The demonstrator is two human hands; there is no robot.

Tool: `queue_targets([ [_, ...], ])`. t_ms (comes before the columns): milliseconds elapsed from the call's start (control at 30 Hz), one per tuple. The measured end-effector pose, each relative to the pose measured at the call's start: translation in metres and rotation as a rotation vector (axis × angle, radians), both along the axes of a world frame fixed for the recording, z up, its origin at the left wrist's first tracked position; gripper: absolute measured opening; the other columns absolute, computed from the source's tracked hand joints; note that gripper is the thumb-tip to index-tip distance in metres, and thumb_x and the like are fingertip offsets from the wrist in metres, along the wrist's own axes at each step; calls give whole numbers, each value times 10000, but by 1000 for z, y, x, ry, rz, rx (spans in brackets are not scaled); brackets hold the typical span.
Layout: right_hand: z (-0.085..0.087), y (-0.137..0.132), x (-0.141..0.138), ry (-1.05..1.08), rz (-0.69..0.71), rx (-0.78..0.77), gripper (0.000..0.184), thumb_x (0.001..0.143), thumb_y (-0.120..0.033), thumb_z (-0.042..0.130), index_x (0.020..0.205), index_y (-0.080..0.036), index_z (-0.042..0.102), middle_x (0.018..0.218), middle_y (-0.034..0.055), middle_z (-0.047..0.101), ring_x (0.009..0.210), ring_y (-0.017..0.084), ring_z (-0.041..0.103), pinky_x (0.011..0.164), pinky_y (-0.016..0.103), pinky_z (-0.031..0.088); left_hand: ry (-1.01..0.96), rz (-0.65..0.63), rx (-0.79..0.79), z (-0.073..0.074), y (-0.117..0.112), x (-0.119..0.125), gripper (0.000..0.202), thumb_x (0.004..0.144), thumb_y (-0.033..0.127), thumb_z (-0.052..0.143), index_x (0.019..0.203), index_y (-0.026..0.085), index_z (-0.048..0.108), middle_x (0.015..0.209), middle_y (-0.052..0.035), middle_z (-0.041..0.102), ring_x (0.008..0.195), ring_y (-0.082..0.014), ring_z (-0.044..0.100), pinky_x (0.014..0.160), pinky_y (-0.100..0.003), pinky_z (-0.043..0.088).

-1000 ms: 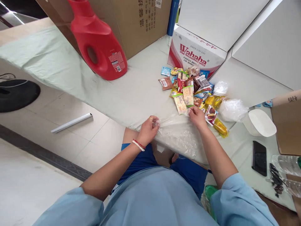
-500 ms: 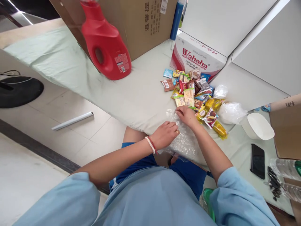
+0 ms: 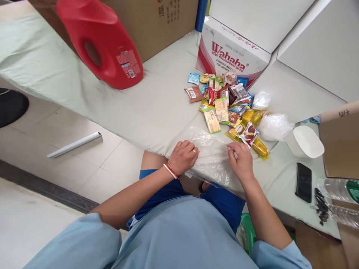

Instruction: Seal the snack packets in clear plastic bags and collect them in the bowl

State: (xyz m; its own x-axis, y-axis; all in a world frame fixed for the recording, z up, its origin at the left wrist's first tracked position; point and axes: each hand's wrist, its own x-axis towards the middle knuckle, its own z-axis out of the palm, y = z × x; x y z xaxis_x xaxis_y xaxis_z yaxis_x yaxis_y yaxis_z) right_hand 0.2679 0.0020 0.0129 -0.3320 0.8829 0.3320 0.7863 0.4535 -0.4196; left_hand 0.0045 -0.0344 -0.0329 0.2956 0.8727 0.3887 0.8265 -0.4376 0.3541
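Note:
A clear plastic bag (image 3: 211, 158) lies spread flat at the table's front edge, between my two hands. My left hand (image 3: 183, 157), with a ring and a beaded bracelet at the wrist, is closed on the bag's left side. At its right side my right hand (image 3: 240, 158) pinches the plastic between thumb and fingers. Just beyond the bag lies a heap of small wrapped snacks (image 3: 221, 108) in mixed colours. Yellow-wrapped snacks (image 3: 260, 148) and a white-and-brown packet (image 3: 249, 134) lie nearest my right hand.
Bunched clear bags (image 3: 276, 126), a white bowl (image 3: 305, 142) and a black phone (image 3: 303, 183) lie to the right, with plastic bottles (image 3: 336, 186) beyond. A Wahaha carton (image 3: 232, 52) stands behind the snacks. A red detergent jug (image 3: 103, 45) stands at the back left.
My hands have moved apart, the left one leftward and the right one rightward and nearer me, and the bag is spread wider between them. The view has shifted slightly.

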Motion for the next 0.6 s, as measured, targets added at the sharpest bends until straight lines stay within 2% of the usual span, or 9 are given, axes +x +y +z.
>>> queue_targets([
  [67, 13, 24, -12, -75, -7, -9, 312, 1046, -357, 472, 1127, -198, 727, 1105, 123, 737, 1052, 294, 623, 964, 431, 475, 36, -9, 30, 1, 2, 1, 206, 1025, 217, 518, 887, 206, 670, 881, -93, 665, 932, -255, 577, 782, -410, 373],
  [167, 26, 62, -37, -262, -24, -176, 367, 1042, -380, 458, 1167, -167, 730, 1122, 150, 737, 1046, 303, 633, 920, 393, 458, 101, -32, 81, 1, 1, 1, 176, 1025, 181, 513, 966, 194, 679, 951, -89, 690, 993, -250, 588, 798, -415, 376],
  [300, 24, 90, -61, -373, -96, -465, 425, 1034, -432, 443, 948, -166, 763, 946, 125, 749, 853, 248, 647, 729, 320, 413, 162, -50, 107, -2, 0, 0, 164, 1034, 194, 514, 1036, 184, 678, 1062, -80, 719, 1044, -233, 601, 832, -416, 390],
  [400, 20, 95, -63, -230, -57, -647, 404, 928, -530, 591, 851, -168, 752, 776, 66, 709, 723, 206, 601, 642, 297, 374, 188, -58, 110, -4, 0, 0, 179, 1041, 201, 508, 1069, 188, 684, 1219, -83, 721, 1075, -224, 602, 845, -417, 399],
  [500, 18, 96, -59, 12, 135, -953, 401, 732, -540, 770, 888, -171, 765, 733, 13, 684, 670, 168, 563, 626, 276, 383, 208, -52, 95, -5, -1, 0, 199, 1042, 212, 503, 1080, 189, 697, 1323, -82, 709, 1032, -224, 610, 820, -423, 411],
  [533, 19, 97, -59, 73, 185, -1011, 414, 689, -534, 798, 883, -170, 768, 724, 4, 675, 661, 158, 550, 626, 273, 385, 211, -51, 84, -5, -1, 0, 207, 1043, 216, 499, 1083, 190, 701, 1344, -81, 706, 1018, -223, 614, 812, -425, 416],
  [600, 21, 101, -58, 178, 214, -971, 405, 658, -528, 816, 837, -169, 760, 714, -3, 660, 661, 146, 534, 637, 274, 389, 208, -51, 66, -5, -2, 0, 229, 1046, 227, 490, 1106, 195, 709, 1384, -78, 695, 1036, -227, 623, 817, -426, 431],
])
